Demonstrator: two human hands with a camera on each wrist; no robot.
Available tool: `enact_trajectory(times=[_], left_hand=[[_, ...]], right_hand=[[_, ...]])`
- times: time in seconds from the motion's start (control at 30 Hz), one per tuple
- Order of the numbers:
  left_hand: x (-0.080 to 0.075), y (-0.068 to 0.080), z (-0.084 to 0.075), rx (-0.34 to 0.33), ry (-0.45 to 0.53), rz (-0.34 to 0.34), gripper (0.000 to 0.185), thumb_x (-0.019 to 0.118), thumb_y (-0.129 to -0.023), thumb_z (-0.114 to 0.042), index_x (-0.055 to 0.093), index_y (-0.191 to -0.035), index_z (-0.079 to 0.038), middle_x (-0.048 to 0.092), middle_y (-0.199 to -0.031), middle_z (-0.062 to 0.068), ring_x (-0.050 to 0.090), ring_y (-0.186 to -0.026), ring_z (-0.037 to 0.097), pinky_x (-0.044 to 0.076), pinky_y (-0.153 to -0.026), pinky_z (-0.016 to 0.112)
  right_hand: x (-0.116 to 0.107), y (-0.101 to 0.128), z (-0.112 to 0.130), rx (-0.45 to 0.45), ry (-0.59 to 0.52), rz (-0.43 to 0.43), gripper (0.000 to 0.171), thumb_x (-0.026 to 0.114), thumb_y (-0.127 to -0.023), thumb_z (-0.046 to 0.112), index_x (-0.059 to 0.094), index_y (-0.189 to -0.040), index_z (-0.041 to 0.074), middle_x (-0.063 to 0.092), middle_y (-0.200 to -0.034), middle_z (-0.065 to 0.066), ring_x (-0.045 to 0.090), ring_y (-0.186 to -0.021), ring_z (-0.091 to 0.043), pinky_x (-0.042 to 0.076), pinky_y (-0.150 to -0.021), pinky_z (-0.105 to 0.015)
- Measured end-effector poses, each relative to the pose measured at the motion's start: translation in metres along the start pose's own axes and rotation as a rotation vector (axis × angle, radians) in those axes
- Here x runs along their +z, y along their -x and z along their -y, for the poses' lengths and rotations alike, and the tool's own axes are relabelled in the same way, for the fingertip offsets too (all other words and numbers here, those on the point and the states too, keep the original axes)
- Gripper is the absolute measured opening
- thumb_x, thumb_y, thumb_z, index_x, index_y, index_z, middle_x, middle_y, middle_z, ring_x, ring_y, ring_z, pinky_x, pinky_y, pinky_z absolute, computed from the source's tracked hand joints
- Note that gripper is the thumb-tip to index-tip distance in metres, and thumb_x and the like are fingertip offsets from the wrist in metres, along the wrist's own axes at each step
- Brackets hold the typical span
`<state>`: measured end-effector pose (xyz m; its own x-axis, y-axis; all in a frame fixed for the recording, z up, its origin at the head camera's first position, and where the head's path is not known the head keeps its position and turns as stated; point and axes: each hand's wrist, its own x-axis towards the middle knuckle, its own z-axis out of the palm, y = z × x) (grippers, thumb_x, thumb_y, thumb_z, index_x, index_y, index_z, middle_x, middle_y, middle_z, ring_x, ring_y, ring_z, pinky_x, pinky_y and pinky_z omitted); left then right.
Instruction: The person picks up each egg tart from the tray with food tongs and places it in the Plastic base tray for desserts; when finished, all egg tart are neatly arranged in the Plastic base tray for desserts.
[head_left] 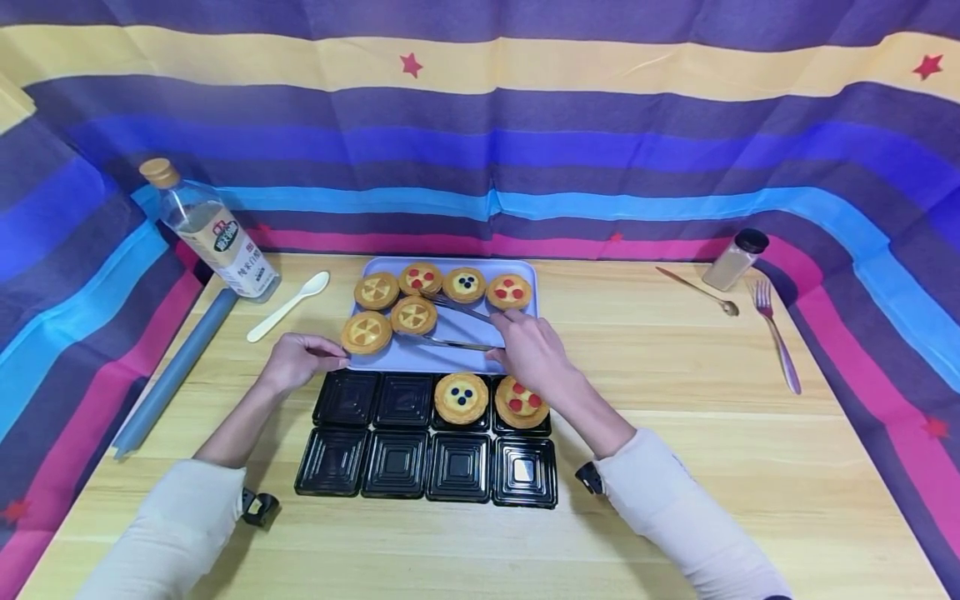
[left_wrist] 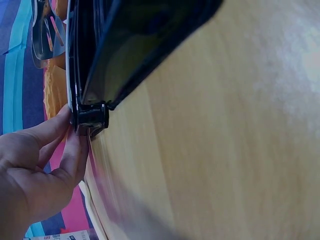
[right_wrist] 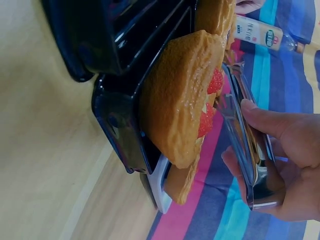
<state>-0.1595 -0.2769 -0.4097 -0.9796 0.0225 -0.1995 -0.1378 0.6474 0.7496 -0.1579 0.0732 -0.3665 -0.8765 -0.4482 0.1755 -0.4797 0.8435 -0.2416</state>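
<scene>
My right hand (head_left: 531,348) holds metal food tongs (right_wrist: 252,150), arms spread. The tong tips reach around a tart with a wedge-patterned top (head_left: 413,316) on the lavender tray (head_left: 480,360). At the tray's near left corner, my left hand (head_left: 302,360) pinches the rim; beside its fingertips lies another wedge-patterned tart (head_left: 366,333). More tarts stand along the tray's back, including a blueberry tart (head_left: 464,284) and a strawberry tart (head_left: 509,292). Before the tray, black plastic boxes (head_left: 405,401) hold a blueberry tart (head_left: 461,398) and a strawberry tart (right_wrist: 175,100), partly hidden by my right wrist in the head view.
To the left stand a clear bottle (head_left: 217,237), a white spoon (head_left: 288,307) and a grey-blue roll (head_left: 176,371). Rightward are a shaker jar (head_left: 735,260), a small metal spoon (head_left: 697,290) and a fork (head_left: 776,333). A striped cloth (head_left: 637,142) surrounds the wooden table (head_left: 712,467).
</scene>
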Motion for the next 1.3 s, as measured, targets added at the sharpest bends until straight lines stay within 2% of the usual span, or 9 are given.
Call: enact_trajectory(times=[0.2,0.43,0.63,0.77,0.87,1.03,1.3], left_hand=[[0.001,-0.001,0.000,0.003,0.011,0.005,0.023,0.075,-0.080,-0.012,0.072,-0.095,0.004,0.074,-0.093,0.012,0.061,-0.072,-0.001,0.050,-0.067,0.018],[0.000,-0.001,0.003,0.074,0.041,-0.014,0.013,0.077,-0.077,-0.012,0.075,-0.085,-0.002,0.074,-0.077,-0.004,0.061,-0.067,-0.001,0.049,-0.062,0.017],[0.000,0.000,0.002,0.049,-0.003,-0.003,0.021,0.076,-0.079,-0.012,0.072,-0.092,0.004,0.075,-0.088,0.010,0.061,-0.069,-0.002,0.049,-0.064,0.018],[-0.001,0.000,0.000,0.034,-0.005,0.000,0.022,0.075,-0.079,-0.011,0.072,-0.094,0.005,0.074,-0.089,0.011,0.060,-0.069,-0.003,0.049,-0.064,0.018],[-0.001,0.000,0.001,0.039,0.022,0.000,0.020,0.077,-0.078,-0.013,0.073,-0.091,0.003,0.075,-0.083,0.004,0.061,-0.068,-0.002,0.049,-0.064,0.018],[0.000,0.000,0.001,0.055,0.063,0.000,0.017,0.079,-0.076,-0.015,0.074,-0.086,-0.001,0.073,-0.076,-0.008,0.061,-0.068,-0.001,0.049,-0.063,0.017],[0.000,-0.001,0.002,0.030,0.004,0.003,0.023,0.075,-0.079,-0.012,0.072,-0.095,0.005,0.074,-0.091,0.011,0.061,-0.070,-0.003,0.050,-0.066,0.017]], right_hand=[[0.001,0.000,0.000,-0.010,0.013,-0.028,0.044,0.077,-0.079,0.027,0.063,-0.113,0.002,0.066,-0.096,-0.010,0.064,-0.081,-0.025,0.052,-0.071,-0.038],[0.000,0.001,0.000,-0.027,0.014,-0.060,0.041,0.079,-0.077,0.024,0.064,-0.108,0.002,0.066,-0.092,-0.010,0.065,-0.078,-0.026,0.052,-0.067,-0.040],[-0.001,0.003,-0.001,-0.036,0.004,-0.067,0.039,0.080,-0.076,0.023,0.064,-0.105,0.001,0.066,-0.089,-0.010,0.063,-0.072,-0.023,0.051,-0.062,-0.036],[-0.002,0.007,-0.001,-0.054,0.000,-0.080,0.036,0.080,-0.076,0.023,0.064,-0.102,0.002,0.065,-0.086,-0.008,0.061,-0.069,-0.020,0.049,-0.059,-0.033],[-0.003,0.010,-0.001,-0.059,-0.006,-0.082,0.037,0.079,-0.077,0.023,0.064,-0.105,0.003,0.067,-0.089,-0.009,0.062,-0.073,-0.020,0.050,-0.060,-0.033],[-0.009,0.016,-0.001,-0.041,-0.016,-0.073,0.046,0.079,-0.076,0.022,0.063,-0.115,0.002,0.069,-0.101,-0.011,0.066,-0.086,-0.024,0.053,-0.070,-0.039],[-0.019,0.032,0.000,-0.094,-0.050,-0.096,0.047,0.079,-0.078,0.023,0.063,-0.117,0.002,0.069,-0.109,-0.011,0.067,-0.090,-0.023,0.054,-0.073,-0.039]])
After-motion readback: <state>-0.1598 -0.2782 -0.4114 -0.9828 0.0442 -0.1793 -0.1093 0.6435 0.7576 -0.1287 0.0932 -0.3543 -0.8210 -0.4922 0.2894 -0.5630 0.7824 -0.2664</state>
